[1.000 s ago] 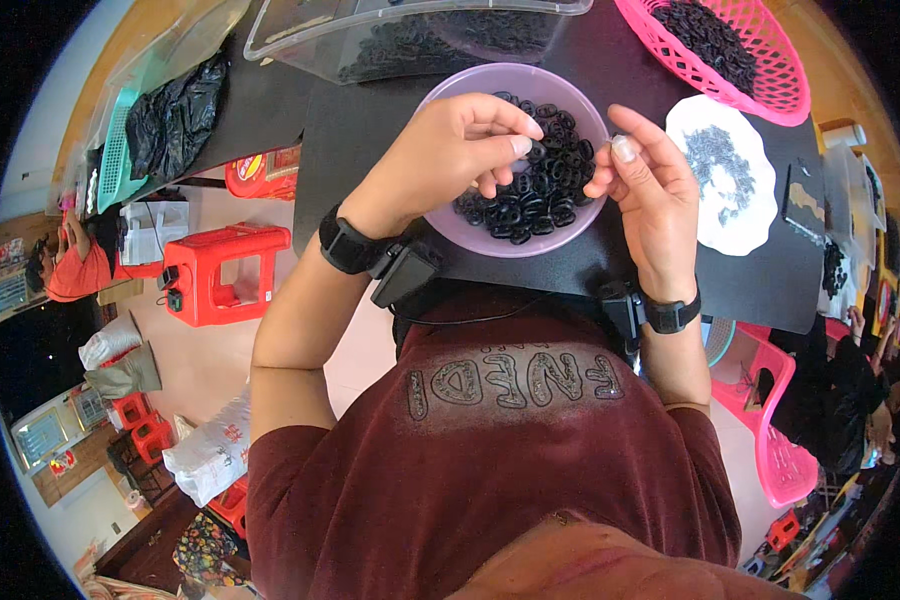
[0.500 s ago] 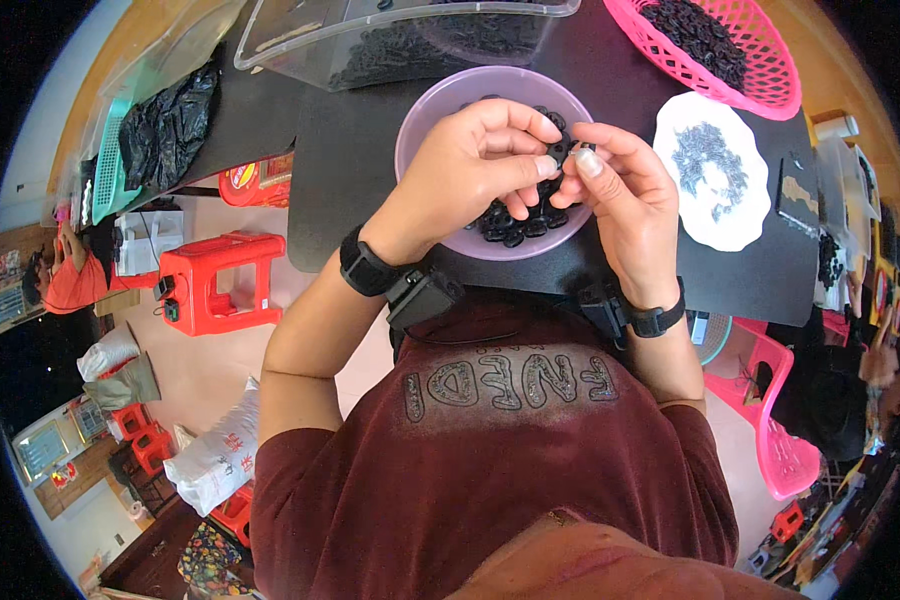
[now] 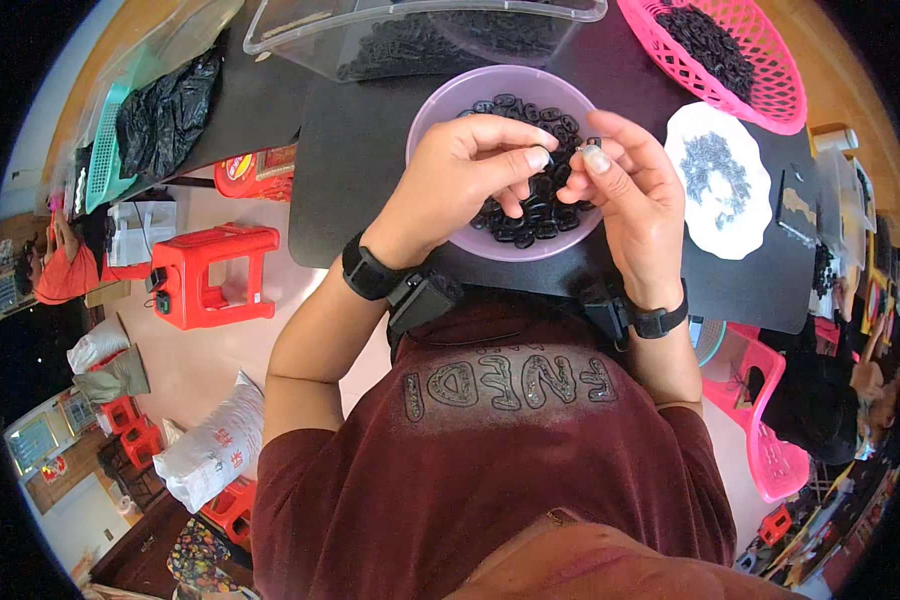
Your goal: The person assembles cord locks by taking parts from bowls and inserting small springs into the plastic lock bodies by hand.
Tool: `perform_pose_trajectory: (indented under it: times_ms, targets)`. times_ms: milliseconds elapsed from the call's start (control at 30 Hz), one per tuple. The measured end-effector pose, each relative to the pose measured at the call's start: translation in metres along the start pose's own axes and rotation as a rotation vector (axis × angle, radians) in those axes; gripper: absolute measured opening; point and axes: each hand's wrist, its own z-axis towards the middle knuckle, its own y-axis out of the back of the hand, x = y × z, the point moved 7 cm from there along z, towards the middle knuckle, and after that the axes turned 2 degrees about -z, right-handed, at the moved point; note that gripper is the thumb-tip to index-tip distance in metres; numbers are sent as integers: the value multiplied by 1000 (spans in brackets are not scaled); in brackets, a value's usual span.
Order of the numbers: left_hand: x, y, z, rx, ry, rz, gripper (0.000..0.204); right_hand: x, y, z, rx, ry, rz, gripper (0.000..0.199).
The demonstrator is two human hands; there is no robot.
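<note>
Head view: compared with half a second earlier, the left hand [image 3: 460, 185] and right hand [image 3: 635, 205] are held slightly apart above the purple bowl [image 3: 440, 110] of black rings [image 3: 530, 215]. Small pieces are pinched in each; their shapes cannot be made out.

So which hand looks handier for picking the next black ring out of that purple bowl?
Probably the left hand: its fingers curl down onto the black rings in the purple bowl, while the right hand pinches a small piece above them.
</note>
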Motion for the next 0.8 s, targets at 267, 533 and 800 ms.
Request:
perform_pose_trajectory:
  times_ms: [267,533,800]
  targets:
    - [-1,3,-1,-62,12,-83,19,2,4,1,13,-44,-136,25]
    - [-3,5,-4,-66,-93,74,18,11,2,1,18,37,-250,21]
    - [-9,-5,-9,-52,-105,106,20,8,1,4,66,-97,-280,20]
